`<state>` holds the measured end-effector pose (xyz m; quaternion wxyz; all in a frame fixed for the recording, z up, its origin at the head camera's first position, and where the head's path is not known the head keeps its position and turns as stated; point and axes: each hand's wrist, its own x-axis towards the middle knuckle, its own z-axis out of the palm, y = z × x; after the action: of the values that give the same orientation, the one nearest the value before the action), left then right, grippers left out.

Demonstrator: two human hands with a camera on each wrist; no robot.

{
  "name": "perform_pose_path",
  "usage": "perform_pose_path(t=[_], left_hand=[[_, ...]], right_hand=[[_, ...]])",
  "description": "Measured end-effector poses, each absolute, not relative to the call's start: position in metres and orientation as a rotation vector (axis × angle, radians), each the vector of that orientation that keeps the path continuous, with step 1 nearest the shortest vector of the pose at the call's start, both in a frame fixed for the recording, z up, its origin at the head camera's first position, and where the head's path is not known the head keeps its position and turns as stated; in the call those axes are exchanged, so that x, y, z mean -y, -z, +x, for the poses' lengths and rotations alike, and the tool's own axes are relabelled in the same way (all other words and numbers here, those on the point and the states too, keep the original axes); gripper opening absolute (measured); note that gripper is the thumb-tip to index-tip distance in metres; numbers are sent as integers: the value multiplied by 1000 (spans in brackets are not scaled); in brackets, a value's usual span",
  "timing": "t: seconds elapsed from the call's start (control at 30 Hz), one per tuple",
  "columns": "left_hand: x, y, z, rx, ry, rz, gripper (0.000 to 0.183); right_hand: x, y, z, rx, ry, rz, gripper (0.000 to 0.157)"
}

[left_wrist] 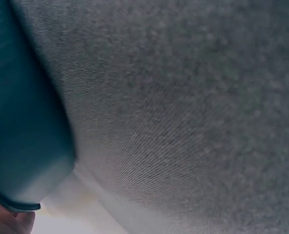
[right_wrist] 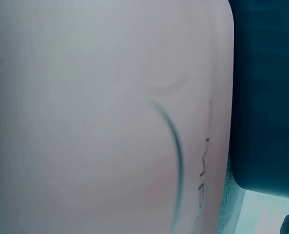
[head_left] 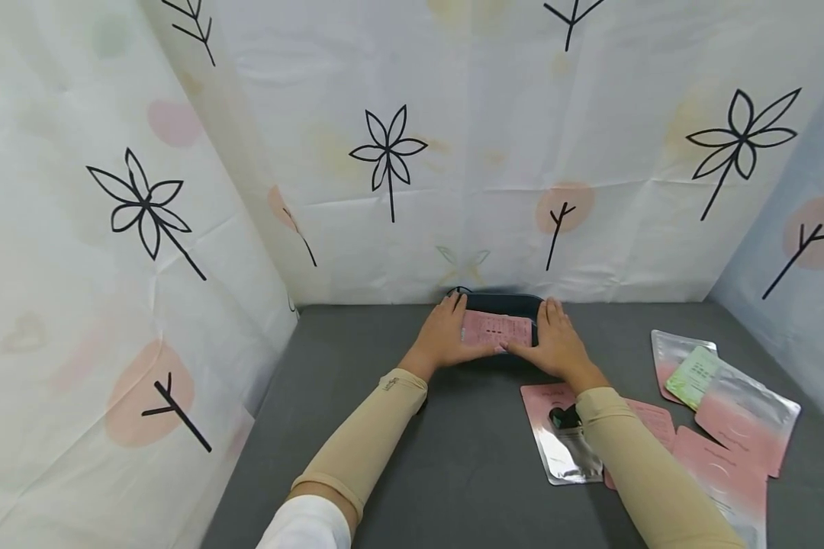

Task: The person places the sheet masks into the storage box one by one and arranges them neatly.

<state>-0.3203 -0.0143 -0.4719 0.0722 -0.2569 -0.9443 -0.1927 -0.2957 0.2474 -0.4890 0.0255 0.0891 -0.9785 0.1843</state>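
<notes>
A dark teal bin [head_left: 504, 303] sits at the back of the table with a pink printed packet [head_left: 496, 329] in it. My left hand [head_left: 446, 335] holds the bin's left side, fingers along the rim and thumb stretched across the front. On the opposite side my right hand [head_left: 555, 343] holds it the same way, and the two thumbs nearly meet at the packet's lower edge. The left wrist view shows the bin's outer wall [left_wrist: 27, 117] with fingertips [left_wrist: 8, 219] at its rim. In the right wrist view a pink pouch [right_wrist: 110, 122] lies beside the bin.
A pink and silver pouch [head_left: 556, 450] lies under my right forearm. More pink pouches [head_left: 717, 473] and a green packet [head_left: 692, 377] overlap on the right of the grey table [head_left: 453, 457]. A patterned cloth [head_left: 467, 152] rises behind the bin.
</notes>
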Motion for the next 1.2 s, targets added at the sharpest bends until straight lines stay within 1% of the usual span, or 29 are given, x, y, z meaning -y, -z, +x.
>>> perform_pose_path(t=[0.23,0.47,0.7,1.0,1.2], left_hand=[[11,480,-329,2910,420,-749,130],[8,479,-337,2928,357,-736,132],[7,477,-336,2969,327,-716,135],[5,486,-341,3009,213,-685,139],[4,487,-340,3016,224,-672,139]], right_hand=[[-247,486,-293,3008,-576,287,117],[-248,485,-294,3002,-566,284,116],[-247,484,-293,3027,-566,271,116],[-246,482,-294,3027,-553,267,115],[-244,482,-293,3033,-569,257,116]])
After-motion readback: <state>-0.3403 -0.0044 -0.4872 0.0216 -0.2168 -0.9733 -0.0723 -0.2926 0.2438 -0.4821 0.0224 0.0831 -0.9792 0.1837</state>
